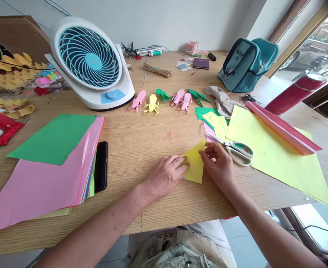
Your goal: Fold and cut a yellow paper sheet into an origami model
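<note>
A small folded sheet of yellow paper (194, 164) lies near the table's front edge, between my two hands. My left hand (164, 174) rests on its left side, fingers spread and lying over the paper. At the upper right edge, my right hand (220, 165) pinches the paper between thumb and fingers. White-handled scissors (240, 153) lie just beyond my right hand, near yellow, green and pink paper scraps (219, 125). Farther back stand several folded paper figures, among them a yellow frog (152, 104), a pink one (138, 99) and a green one (199, 96).
To the left lie stacked coloured sheets (49, 182) and a black phone (100, 167), with a white fan (91, 67) behind. Large yellow sheets (281, 160), a rolled pink-red sheet (283, 128), a red bottle (295, 95) and a teal bag (247, 65) occupy the right.
</note>
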Demonstrator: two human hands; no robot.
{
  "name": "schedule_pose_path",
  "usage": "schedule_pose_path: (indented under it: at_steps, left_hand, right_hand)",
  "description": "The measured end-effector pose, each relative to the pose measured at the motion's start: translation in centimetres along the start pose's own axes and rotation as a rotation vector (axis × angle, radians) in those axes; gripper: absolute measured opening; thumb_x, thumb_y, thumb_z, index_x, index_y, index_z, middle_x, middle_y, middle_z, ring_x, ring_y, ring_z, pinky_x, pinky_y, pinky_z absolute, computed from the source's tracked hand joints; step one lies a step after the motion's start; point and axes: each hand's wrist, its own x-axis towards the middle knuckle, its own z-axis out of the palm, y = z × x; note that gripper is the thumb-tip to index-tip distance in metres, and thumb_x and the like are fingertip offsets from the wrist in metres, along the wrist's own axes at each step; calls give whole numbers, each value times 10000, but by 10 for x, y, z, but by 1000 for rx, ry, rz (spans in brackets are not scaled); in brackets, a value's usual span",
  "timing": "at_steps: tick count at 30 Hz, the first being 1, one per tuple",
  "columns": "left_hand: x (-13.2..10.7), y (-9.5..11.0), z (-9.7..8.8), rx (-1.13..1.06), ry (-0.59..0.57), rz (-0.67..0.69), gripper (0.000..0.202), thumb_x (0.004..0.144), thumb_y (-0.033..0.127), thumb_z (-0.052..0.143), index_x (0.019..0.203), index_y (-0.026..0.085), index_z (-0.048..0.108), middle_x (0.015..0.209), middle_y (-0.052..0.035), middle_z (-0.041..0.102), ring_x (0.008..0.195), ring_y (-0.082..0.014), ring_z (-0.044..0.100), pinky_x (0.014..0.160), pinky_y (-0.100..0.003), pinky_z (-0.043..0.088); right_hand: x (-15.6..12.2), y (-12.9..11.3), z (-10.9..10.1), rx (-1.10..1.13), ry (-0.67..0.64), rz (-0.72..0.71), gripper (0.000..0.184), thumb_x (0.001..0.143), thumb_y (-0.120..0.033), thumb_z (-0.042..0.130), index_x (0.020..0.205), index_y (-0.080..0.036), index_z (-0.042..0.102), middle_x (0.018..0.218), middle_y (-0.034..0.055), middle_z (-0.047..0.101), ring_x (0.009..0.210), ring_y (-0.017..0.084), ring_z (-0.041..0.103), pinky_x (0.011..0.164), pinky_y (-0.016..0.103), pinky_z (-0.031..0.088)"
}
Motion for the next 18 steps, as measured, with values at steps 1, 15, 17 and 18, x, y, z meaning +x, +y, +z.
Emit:
schedule_pose_path:
  at_steps: [1, 15, 17, 18]
  left_hand:
    - [0, 0, 1, -6, -2, 11, 305, 934, 184, 562, 1239, 189, 561, 1394, -103, 560, 1245, -271, 508, 1004, -438, 469]
    - [0, 5, -2, 16, -9, -66, 345, 934, 241, 574, 1276, 196, 550, 1339, -106, 579, 1165, -270, 526, 982, -452, 468]
    - [0, 5, -1, 27, -15, -70, 364, 931, 253, 583, 1287, 189, 544, 1346, -103, 579, 1157, -274, 519, 979, -447, 462]
    - [0, 5, -1, 28, -17, -71, 372, 928, 257, 588, 1289, 181, 541, 1350, -101, 578, 1153, -276, 516, 977, -444, 461]
  right_hand:
    - [-1, -1, 0, 3, 19, -21, 220, 848, -375, 633, 1013, -230, 630, 799, 18, 635, 667, 157, 569, 600, 291, 506]
    - [-7, -2, -2, -223, -194, -78, 285, 864, -356, 600, 1118, -237, 549, 1059, 77, 585, 694, 176, 548, 596, 329, 473]
    - [-8, 0, -2, -273, -185, -75, 328, 847, -346, 612, 1145, -233, 534, 1033, 81, 605, 707, 194, 554, 626, 343, 468]
    - [-8, 0, -2, -269, -186, -77, 340, 841, -333, 615, 1154, -230, 529, 1009, 80, 614, 709, 199, 553, 633, 345, 465]
